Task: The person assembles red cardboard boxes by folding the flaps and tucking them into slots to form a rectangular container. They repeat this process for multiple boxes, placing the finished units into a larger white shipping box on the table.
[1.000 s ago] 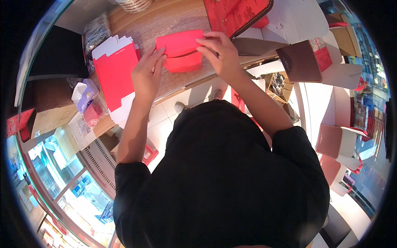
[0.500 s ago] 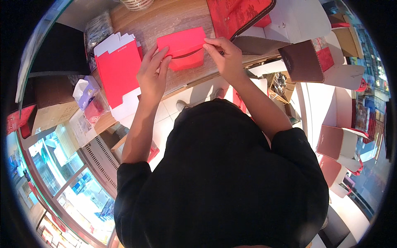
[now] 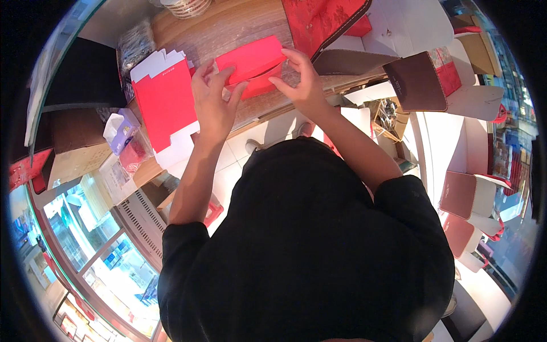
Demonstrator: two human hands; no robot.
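A small red cardboard box [image 3: 250, 60] lies on the wooden table, with a slit showing between its upper panel and its front panel. My left hand [image 3: 215, 108] holds the box's left end, its fingers on the upper panel and its thumb at the front panel. At the other end, my right hand [image 3: 305, 82] has its fingertips on the upper right corner and its thumb against the front panel's right edge. Flat red box blanks [image 3: 165, 102] with white tabs lie in a stack to the left of my left hand.
Brown-and-red cases stand open at the right, one brown lid [image 3: 416, 84] near the table edge. A red patterned cover [image 3: 322, 23] lies behind my right hand. At the left are a purple tissue box [image 3: 122, 130] and a clear plastic-wrapped bundle [image 3: 137, 44]. White bowl-like items [image 3: 187, 7] sit at the back.
Both thumbs have shifted onto the front panel, the right one moving down and left from the box's upper corner. The box is tilted slightly more, its right side raised in the picture.
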